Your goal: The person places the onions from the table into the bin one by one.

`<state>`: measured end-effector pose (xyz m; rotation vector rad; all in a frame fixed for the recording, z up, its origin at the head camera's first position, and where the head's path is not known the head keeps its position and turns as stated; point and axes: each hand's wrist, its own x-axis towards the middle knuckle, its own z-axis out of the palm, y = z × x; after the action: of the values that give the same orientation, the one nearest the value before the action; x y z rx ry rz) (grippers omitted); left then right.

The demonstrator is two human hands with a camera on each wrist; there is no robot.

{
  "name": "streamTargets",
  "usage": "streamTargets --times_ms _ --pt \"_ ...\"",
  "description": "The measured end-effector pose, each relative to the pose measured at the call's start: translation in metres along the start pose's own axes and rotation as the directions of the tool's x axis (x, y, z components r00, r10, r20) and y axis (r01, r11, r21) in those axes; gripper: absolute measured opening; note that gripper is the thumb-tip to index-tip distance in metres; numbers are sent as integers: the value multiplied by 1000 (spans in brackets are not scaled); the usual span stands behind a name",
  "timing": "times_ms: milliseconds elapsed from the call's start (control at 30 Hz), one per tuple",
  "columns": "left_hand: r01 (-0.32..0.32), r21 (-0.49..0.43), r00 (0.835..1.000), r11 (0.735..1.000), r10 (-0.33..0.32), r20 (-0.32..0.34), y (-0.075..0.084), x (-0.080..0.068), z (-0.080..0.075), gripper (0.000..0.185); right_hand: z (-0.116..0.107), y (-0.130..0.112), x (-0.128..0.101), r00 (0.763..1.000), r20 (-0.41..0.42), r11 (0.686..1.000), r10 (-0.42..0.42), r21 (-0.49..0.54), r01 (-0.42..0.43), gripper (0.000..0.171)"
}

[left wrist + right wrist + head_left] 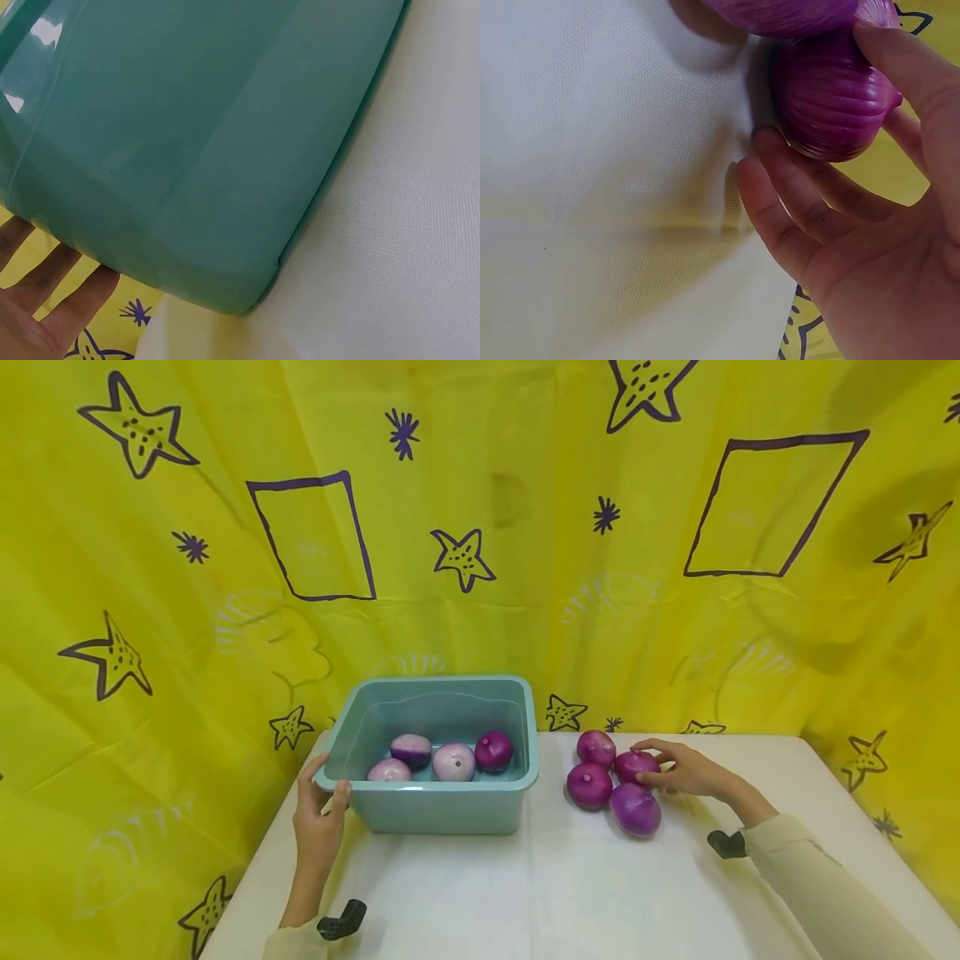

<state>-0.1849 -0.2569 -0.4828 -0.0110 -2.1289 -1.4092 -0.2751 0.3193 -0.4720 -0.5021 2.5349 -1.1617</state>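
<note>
A teal plastic basin [442, 806] stands on the white table, with several red onions [453, 762] inside it. My left hand [322, 789] rests against its front left corner, thumb on the front wall. In the left wrist view its straight fingers [45, 285] lie along the basin's [187, 150] outer wall. To the right of the basin, several more red onions [635, 808] lie in a cluster on the table. My right hand [647, 764] grips the rightmost onion [633, 766] of that cluster. In the right wrist view the right hand [817, 86] curls thumb and fingers round this onion [832, 105], which touches a neighbour.
The white table [525, 893] is covered with cloth; its left and right edges run close to my forearms. A yellow sheet [480, 527] with purple stars and squares hangs behind and on both sides. Black mounts [341, 920] sit at each wrist.
</note>
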Motion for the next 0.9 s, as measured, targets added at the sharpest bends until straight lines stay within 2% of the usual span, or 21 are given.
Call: streamTargets --times_ms 167,300,467,600,733,900 --pt "18 5 1000 1000 -19 17 -2 -1 1 51 1 -1 -2 1000 -6 1000 -25 -11 25 55" --pt "26 15 999 1000 -27 20 -4 -1 2 52 -4 -3 -2 998 -12 994 -59 -95 57 55" --pt "25 18 1000 1000 -26 15 -4 -2 1 51 -21 -14 -5 996 -13 986 -83 -147 81 56" --pt "17 17 1000 1000 -17 11 -3 -2 1 51 -38 -27 -8 989 -40 974 -140 -186 130 53" --pt "5 9 1000 1000 -5 7 -3 -1 0 51 -53 -41 -10 972 -112 952 -209 -253 175 51" --pt "0 11 1000 1000 0 14 -2 0 -1 52 -65 -59 -11 922 -258 928 -289 -313 203 53"
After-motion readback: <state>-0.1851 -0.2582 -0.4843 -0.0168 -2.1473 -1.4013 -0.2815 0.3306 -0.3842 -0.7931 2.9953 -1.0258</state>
